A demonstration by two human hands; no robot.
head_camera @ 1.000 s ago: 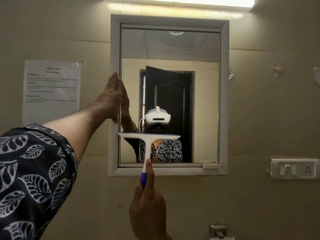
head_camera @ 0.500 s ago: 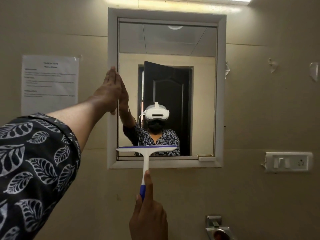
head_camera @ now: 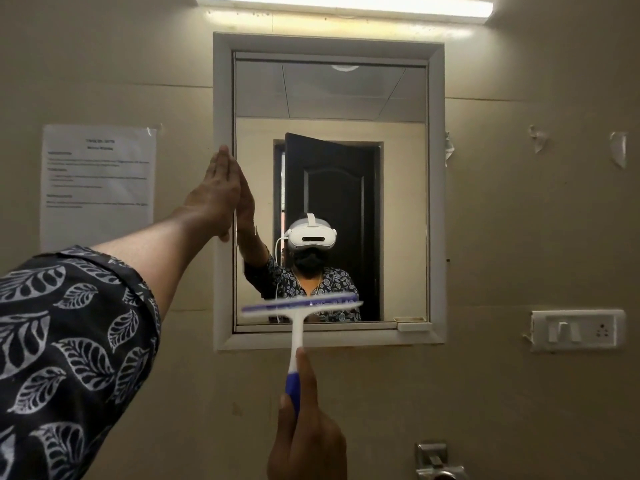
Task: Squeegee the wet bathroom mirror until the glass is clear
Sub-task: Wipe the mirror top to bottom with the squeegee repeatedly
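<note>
Squeegee (head_camera: 300,306) low on mirror (head_camera: 398,202), tilted, blurred. Right hand (head_camera: 306,438) curled round handle (head_camera: 294,344), forefinger along it. Left hand (head_camera: 218,194) flat against frame (head_camera: 436,168), fingers together. I judge risk: uneven blade leaves streaks.

A beige wall (head_camera: 519,220) fills the view, with a lit tube light (head_camera: 343,6) along 12 o'clock. A printed notice (head_camera: 98,185) is taped at 9 o'clock. A white switch plate (head_camera: 577,330) sits at 4 o'clock, torn tape scraps (head_camera: 536,138) at 2 o'clock, and what may be a metal tap (head_camera: 436,460) at 5 o'clock.
</note>
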